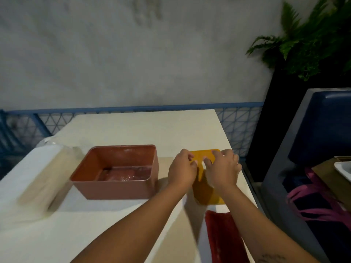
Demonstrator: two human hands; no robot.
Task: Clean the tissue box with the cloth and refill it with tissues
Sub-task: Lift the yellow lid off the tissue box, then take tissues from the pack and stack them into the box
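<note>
Cream counter [133, 128]: both hands, left [181, 170] and right [223, 170], grip closed on orange slotted plastic lid [206, 190], at 3 o'clock of open terracotta tissue box [115, 171].

Open table beyond, crowded near me

The far half of the table [152, 126] lay bare, free for reaching. Nearer, the red-brown box [115, 171] stood just left of my left hand [181, 168], the tissue pack [38, 171] blocked the left edge, and the red cloth [224, 238] lay by my right forearm; my right hand [223, 168] worked close to the table's right edge.
</note>
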